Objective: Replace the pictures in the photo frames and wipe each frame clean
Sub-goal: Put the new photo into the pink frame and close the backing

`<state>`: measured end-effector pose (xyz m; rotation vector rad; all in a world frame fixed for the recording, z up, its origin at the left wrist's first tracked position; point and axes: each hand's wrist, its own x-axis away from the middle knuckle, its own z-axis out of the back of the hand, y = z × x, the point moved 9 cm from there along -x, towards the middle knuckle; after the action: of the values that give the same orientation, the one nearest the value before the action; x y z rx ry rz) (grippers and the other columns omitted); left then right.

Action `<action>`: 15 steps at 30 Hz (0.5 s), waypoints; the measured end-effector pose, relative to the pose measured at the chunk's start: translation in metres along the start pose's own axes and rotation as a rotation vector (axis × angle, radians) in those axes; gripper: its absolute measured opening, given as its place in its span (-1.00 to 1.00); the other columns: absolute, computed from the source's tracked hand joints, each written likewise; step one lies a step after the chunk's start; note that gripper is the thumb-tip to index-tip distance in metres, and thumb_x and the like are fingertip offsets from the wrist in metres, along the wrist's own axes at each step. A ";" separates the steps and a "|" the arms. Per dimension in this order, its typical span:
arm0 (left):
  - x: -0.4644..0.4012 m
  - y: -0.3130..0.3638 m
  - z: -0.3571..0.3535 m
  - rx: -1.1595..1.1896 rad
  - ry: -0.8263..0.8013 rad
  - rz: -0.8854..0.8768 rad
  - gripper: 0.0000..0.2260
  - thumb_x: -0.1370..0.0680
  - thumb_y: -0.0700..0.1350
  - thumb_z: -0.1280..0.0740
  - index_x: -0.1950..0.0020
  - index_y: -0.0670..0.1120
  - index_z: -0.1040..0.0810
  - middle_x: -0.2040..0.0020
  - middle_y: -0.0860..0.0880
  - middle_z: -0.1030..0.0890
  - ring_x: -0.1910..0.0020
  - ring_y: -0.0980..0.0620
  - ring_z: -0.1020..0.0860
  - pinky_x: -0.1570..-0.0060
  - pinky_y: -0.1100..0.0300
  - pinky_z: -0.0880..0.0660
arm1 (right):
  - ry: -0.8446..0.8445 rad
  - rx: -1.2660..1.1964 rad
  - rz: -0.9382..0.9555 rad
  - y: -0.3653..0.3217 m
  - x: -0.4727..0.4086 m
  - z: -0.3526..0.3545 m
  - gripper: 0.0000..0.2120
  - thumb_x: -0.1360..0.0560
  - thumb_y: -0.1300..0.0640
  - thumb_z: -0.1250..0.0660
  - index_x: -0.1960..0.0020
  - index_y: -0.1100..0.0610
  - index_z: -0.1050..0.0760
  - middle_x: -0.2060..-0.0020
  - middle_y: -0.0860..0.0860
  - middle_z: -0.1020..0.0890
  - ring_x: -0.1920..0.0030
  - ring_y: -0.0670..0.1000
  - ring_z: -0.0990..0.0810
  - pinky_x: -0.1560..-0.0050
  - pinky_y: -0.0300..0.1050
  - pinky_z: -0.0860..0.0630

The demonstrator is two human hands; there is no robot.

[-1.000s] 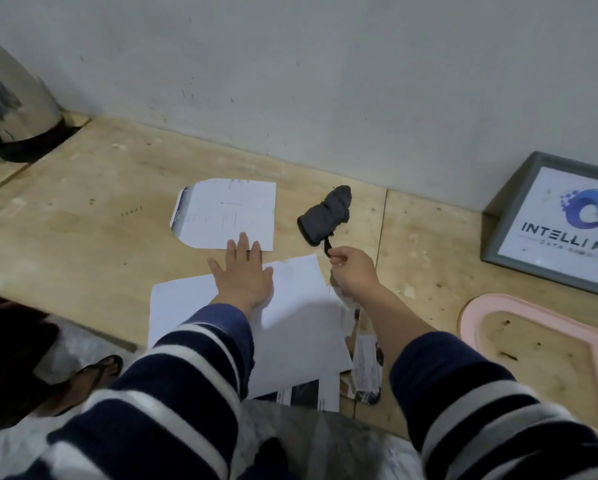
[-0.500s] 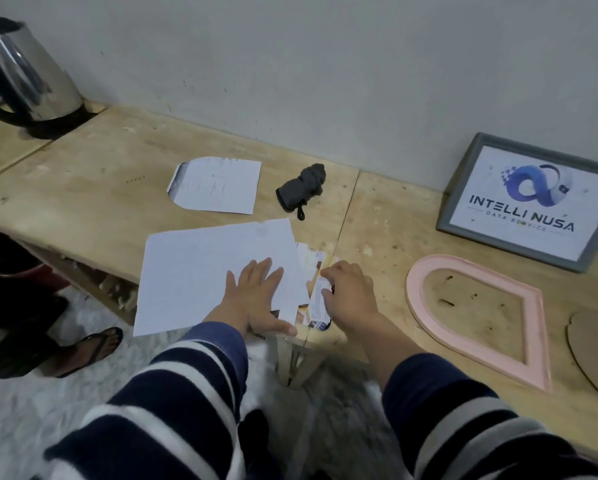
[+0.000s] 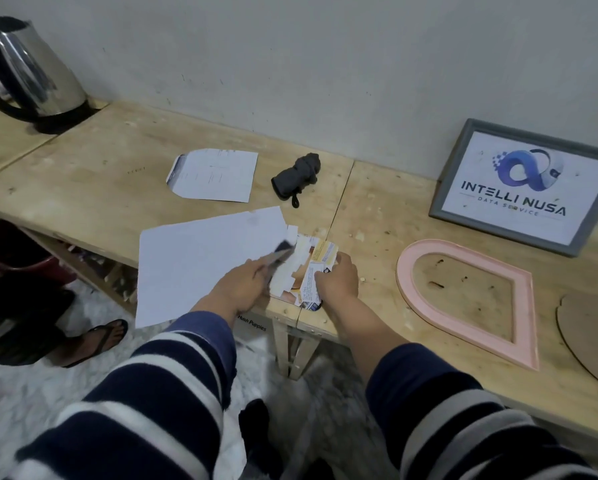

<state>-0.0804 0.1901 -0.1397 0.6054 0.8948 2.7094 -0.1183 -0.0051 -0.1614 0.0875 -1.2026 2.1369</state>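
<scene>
My left hand (image 3: 239,289) grips the right edge of a large white sheet (image 3: 200,261) and lifts it off a pile of cut-up printed pictures (image 3: 308,271) at the table's front edge. On that pile lies my right hand (image 3: 335,277), pinching one of the printed pieces. A pink arch-shaped frame (image 3: 464,306) lies flat and empty to the right. A grey frame (image 3: 519,185) with a logo print leans on the wall behind it. The dark grey cloth (image 3: 297,176) lies bunched near the wall.
A smaller white paper (image 3: 214,174) lies left of the cloth. A steel kettle (image 3: 31,74) stands far left. A brown cardboard backing (image 3: 595,327) sits at the right edge. A person's sandalled foot (image 3: 96,337) is on the floor at the left.
My left hand went from pressing flat on the white sheet to gripping and lifting its right edge, which uncovered more of the picture pile. My right hand stayed on the pile.
</scene>
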 end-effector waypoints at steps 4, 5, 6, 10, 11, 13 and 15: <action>-0.004 -0.006 0.031 0.349 0.220 0.100 -0.61 -0.69 0.01 0.01 -0.39 -0.12 -0.41 -0.32 -0.15 -0.49 -0.28 -0.15 -0.44 -0.27 0.08 -0.36 | 0.047 0.063 -0.055 0.000 -0.005 0.002 -0.36 -0.47 0.13 -0.37 -0.48 0.06 -0.19 -0.33 0.09 -0.36 -0.33 0.15 -0.37 -0.21 0.03 -0.46; -0.005 -0.004 0.036 0.366 0.239 0.108 -0.61 -0.70 -0.01 0.03 -0.42 -0.13 -0.38 -0.33 -0.14 -0.47 -0.26 -0.14 -0.43 -0.20 0.16 -0.37 | 0.042 0.117 -0.062 0.000 -0.004 0.001 -0.31 -0.45 0.07 -0.41 -0.48 0.06 -0.17 -0.34 0.08 -0.33 -0.37 0.14 -0.31 -0.26 0.06 -0.42; -0.006 -0.004 0.040 0.372 0.248 0.116 -0.60 -0.70 -0.02 0.04 -0.45 -0.14 -0.34 -0.33 -0.13 -0.45 -0.24 -0.11 -0.43 -0.10 0.23 -0.36 | 0.030 0.181 -0.068 -0.001 -0.003 -0.002 -0.24 -0.41 -0.01 -0.45 -0.48 0.06 -0.14 -0.35 0.07 -0.30 -0.38 0.14 -0.27 -0.28 0.07 -0.38; -0.012 -0.005 0.052 0.374 0.301 0.098 -0.60 -0.70 -0.04 0.06 -0.44 -0.15 -0.36 -0.35 -0.17 -0.45 -0.28 -0.14 -0.42 -0.14 0.25 -0.27 | 0.009 0.331 -0.076 -0.007 -0.001 -0.009 0.01 -0.29 -0.12 -0.55 -0.50 0.08 -0.01 -0.34 0.10 -0.27 -0.38 0.15 -0.23 -0.28 0.04 -0.31; -0.014 -0.008 0.055 0.376 0.307 0.101 -0.60 -0.70 -0.04 0.05 -0.44 -0.14 -0.37 -0.35 -0.17 -0.45 -0.29 -0.14 -0.41 -0.18 0.23 -0.26 | 0.011 0.336 -0.092 -0.008 -0.002 -0.012 0.04 -0.28 -0.08 -0.56 -0.51 0.09 0.03 -0.35 0.11 -0.27 -0.39 0.16 -0.23 -0.30 0.03 -0.29; -0.015 -0.010 0.055 0.389 0.309 0.110 -0.59 -0.70 -0.04 0.05 -0.45 -0.14 -0.36 -0.36 -0.17 -0.45 -0.31 -0.15 -0.41 -0.24 0.20 -0.27 | 0.018 0.318 -0.143 -0.008 -0.003 -0.011 0.03 -0.29 0.02 -0.57 -0.52 0.12 0.04 -0.36 0.14 -0.31 -0.39 0.17 -0.27 -0.32 0.03 -0.29; -0.016 -0.012 0.059 0.397 0.315 0.117 -0.59 -0.70 -0.03 0.05 -0.46 -0.14 -0.35 -0.36 -0.17 -0.45 -0.31 -0.15 -0.40 -0.27 0.17 -0.27 | 0.010 0.317 -0.175 -0.010 -0.006 -0.013 -0.11 -0.32 0.09 -0.55 -0.46 0.14 -0.09 -0.33 0.14 -0.37 -0.35 0.17 -0.32 -0.28 0.02 -0.35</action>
<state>-0.0385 0.2248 -0.1092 0.3050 1.5453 2.7941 -0.1047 0.0056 -0.1631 0.3087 -0.8096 2.1505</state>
